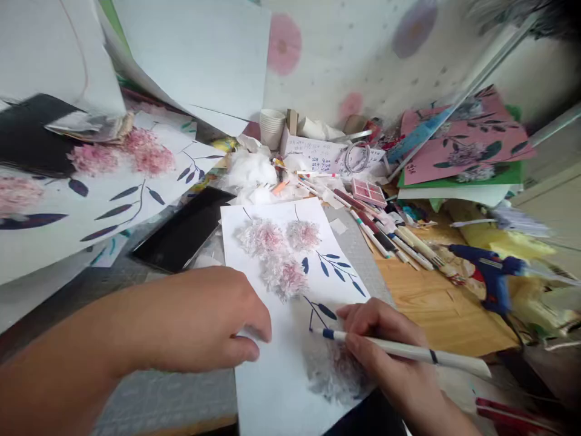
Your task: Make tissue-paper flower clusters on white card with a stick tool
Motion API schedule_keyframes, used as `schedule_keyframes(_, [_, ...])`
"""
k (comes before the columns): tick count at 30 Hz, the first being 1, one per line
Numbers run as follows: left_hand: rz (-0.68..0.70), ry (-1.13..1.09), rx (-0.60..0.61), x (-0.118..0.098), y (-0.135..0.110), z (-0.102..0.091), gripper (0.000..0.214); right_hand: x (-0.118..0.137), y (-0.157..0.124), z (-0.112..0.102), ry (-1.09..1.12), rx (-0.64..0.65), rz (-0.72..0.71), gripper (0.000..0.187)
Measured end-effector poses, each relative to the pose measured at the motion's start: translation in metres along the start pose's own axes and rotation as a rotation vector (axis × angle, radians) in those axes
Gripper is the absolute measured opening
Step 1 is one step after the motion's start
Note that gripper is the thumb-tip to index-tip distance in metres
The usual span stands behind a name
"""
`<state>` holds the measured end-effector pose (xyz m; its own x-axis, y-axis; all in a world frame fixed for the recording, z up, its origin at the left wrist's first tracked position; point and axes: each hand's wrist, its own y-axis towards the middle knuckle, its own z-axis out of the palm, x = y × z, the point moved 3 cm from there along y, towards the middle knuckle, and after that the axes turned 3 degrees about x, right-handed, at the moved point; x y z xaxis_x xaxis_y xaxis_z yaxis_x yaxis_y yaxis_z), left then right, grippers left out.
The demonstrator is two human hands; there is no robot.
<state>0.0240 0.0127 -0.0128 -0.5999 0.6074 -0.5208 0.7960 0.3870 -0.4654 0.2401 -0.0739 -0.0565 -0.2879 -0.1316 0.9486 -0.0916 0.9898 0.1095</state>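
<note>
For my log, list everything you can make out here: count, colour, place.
artwork: one, white, centre
fluffy flowers: four, pinkish-white, on artwork
marker: one, white and blue, in right hand
black slab: one, black, left of centre
floral sheet: one, white, far left
propped papers: at least two, white, upper left
paper cups: one stack, white, back centre
fluff: one heap, white, behind artwork
pens: several, mixed, right of centre
palette: one, pink, beside pens
pink sheet: one, pink, back right
glue gun: one, blue, right
tabletop: one, wood-brown, right
mat: one, grey, beneath artwork
small clutter: too blurred to count
left hand: one, bare, at artwork's left edge
right hand: one, bare, gripping marker
</note>
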Motion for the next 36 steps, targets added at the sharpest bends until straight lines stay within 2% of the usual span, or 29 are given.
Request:
schedule_keyframes(4, [-0.014,-0.014,0.015,-0.0058,-0.0025,-0.0044,0.014,-0.0029,-0.0012,-0.0015,0.041,-0.051,-0.024,0.013])
schedule_keyframes(7, [-0.012,-0.009,0.011,-0.0066,-0.0016,-0.0053,0.016,-0.0024,-0.0023,-0.002,-0.032,-0.07,0.004,0.013])
schedule_keyframes(14, [-0.004,0.006,0.021,-0.0058,-0.0002,-0.0024,0.012,-0.0002,-0.0032,-0.0046,-0.166,0.079,-0.056,0.012])
schedule_keyframes(18, [-0.004,0.007,0.018,-0.0042,-0.0004,-0.001,0.011,-0.0017,-0.0043,-0.0052,-0.152,0.114,-0.086,0.012])
schedule_keyframes(24, [0.021,-0.02,0.002,-0.0031,0.0002,-0.0009,0.012,-0.0056,-0.0018,-0.0059,-0.097,-0.044,0.008,0.015])
schedule_keyframes(29, [0.01,-0.005,0.006,-0.0049,0.0004,-0.0025,0.012,-0.0056,-0.0003,-0.0064,-0.106,-0.092,0.018,0.012])
schedule_keyframes(36, [0.013,0.011,-0.006,-0.0035,-0.001,-0.0009,0.012,-0.0031,-0.0025,-0.0036,-0.126,0.036,-0.038,0.014])
